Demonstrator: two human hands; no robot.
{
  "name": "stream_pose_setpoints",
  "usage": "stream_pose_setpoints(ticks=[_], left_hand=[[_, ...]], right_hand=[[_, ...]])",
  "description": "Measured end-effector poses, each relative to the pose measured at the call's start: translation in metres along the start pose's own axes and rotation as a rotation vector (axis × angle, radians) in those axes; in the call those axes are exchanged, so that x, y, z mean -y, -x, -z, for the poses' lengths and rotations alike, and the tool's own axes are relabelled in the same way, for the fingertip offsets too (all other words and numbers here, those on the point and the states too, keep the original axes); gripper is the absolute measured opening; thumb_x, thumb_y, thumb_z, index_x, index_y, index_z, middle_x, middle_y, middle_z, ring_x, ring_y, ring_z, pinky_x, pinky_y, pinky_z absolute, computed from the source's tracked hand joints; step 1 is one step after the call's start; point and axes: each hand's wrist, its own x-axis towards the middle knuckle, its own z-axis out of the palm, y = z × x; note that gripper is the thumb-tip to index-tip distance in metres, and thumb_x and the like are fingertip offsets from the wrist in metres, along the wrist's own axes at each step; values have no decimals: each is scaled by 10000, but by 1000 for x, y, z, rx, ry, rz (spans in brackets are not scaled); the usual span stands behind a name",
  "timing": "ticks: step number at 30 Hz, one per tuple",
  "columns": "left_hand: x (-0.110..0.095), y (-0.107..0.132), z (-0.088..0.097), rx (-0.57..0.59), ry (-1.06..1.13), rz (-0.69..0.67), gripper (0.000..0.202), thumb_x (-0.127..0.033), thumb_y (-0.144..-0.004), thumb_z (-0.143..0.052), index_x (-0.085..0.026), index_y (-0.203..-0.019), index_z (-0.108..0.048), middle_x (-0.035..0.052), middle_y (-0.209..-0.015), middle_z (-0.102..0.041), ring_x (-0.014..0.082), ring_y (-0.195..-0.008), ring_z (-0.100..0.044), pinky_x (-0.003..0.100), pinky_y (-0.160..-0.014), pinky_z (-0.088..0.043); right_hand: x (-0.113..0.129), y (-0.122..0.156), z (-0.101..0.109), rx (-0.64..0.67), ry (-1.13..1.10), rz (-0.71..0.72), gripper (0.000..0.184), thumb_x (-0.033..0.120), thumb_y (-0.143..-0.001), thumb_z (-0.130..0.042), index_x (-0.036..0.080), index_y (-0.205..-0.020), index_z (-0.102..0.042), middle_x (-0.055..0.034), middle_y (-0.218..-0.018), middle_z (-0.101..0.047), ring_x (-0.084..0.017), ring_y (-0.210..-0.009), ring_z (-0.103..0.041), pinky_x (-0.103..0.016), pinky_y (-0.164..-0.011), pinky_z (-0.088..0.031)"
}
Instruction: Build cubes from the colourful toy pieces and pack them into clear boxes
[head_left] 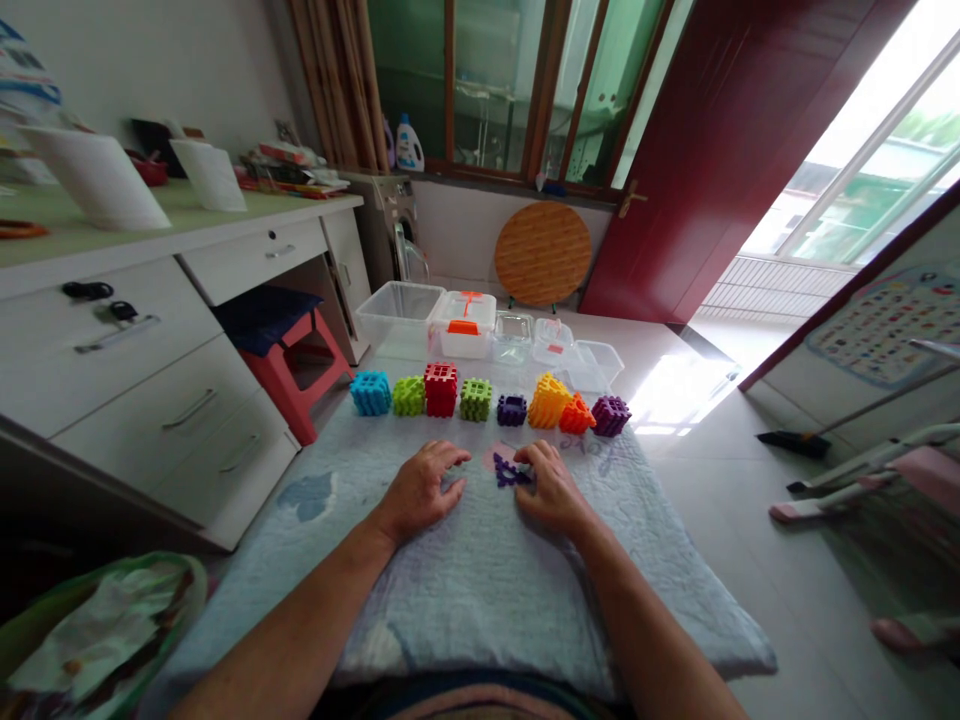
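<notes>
A pale blue quilt [480, 580] lies spread in front of me. My left hand [420, 490] rests palm down on it, fingers curled loosely, holding nothing that I can see. My right hand [551, 485] is beside it, fingers closed on small purple interlocking pieces [508, 472] lying on the quilt. Along the quilt's far edge stands a row of built plastic block shapes: a blue cube [371, 393], a green cube [409, 396], a red cube [440, 389], another green cube [475, 399], a small purple cube [511, 409], a yellow shape [549, 400], an orange shape [576, 414] and a purple shape [610, 415].
Several clear plastic boxes [401, 315] stand on the floor beyond the quilt, one with an orange latch [463, 327]. A white drawer desk [150, 340] and a red stool [289, 350] are at left. A red door [720, 150] and a broom [795, 440] are at right.
</notes>
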Motion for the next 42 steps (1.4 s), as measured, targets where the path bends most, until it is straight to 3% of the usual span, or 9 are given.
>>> stream_pose_setpoints(ticks=[11, 24, 32, 36, 42], left_hand=[[-1, -1, 1, 0, -2, 2, 267, -151, -757, -586, -198, -1017, -624, 59, -985, -657, 214, -949, -583, 358, -879, -474], [-4, -1, 2, 15, 21, 22, 260, -146, -759, -591, -192, -1011, -636, 62, -973, -658, 215, -942, -587, 348, -864, -479], [-6, -1, 3, 30, 52, 43, 270, -150, -754, -582, -188, -1016, -635, 59, -975, -653, 214, -951, -578, 336, -866, -463], [-7, -1, 4, 32, 58, 57, 251, -160, -766, -571, -179, -1006, -638, 60, -956, -648, 208, -931, -574, 326, -855, -455], [-7, 0, 4, 32, 60, 58, 264, -164, -769, -570, -180, -1025, -632, 55, -955, -642, 208, -932, -564, 330, -856, -445]], right_hand=[[-6, -3, 6, 76, 69, -103, 33, 145, -739, -602, 175, -753, -598, 0, -744, -528, -146, -726, -481, -249, -701, -354], [-9, -4, 10, 16, -27, -194, 50, 165, -708, -560, 179, -718, -607, 28, -630, -515, -119, -606, -488, -220, -589, -348], [-8, -22, 12, -233, -307, -328, 114, 297, -708, -588, 190, -675, -565, 47, -532, -503, -101, -483, -450, -217, -482, -348], [3, -37, 6, -337, -633, -462, 208, 371, -681, -638, 193, -697, -533, 34, -570, -569, -121, -488, -547, -205, -413, -392], [21, -50, -10, -524, -1099, -556, 275, 284, -584, -720, 199, -684, -478, 62, -580, -554, -116, -520, -582, -199, -427, -469]])
